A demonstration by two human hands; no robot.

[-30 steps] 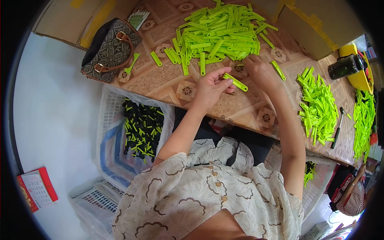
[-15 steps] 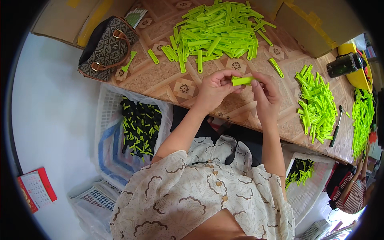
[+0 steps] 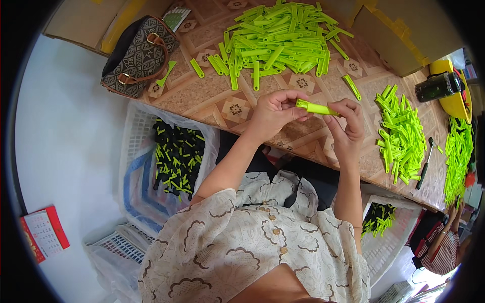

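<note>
A lime-green plastic handle piece (image 3: 316, 108) is held level above the table's near edge. My left hand (image 3: 279, 112) pinches its left end between thumb and fingers. At its right end, my right hand (image 3: 347, 125) grips it with thumb and forefinger. Whether it is one part or two fitted together, I cannot tell. Beyond my hands lies a large heap of flat lime-green strips (image 3: 283, 40), each with a hole at one end. A smaller pile of green pieces (image 3: 401, 134) is to the right, with a single strip (image 3: 352, 87) between the two.
A patterned handbag (image 3: 139, 58) stands at the table's left end. Plastic-lined crates of black-and-green parts sit below at left (image 3: 134, 136) and right (image 3: 391, 242). At right are a black-handled tool (image 3: 425, 164), a dark jar (image 3: 437, 87) and another person (image 3: 444, 247). Cardboard boxes (image 3: 389, 35) flank the heap.
My right hand has shifted slightly right along the green piece, and more of it shows between my hands. The whole view has tilted slightly.
</note>
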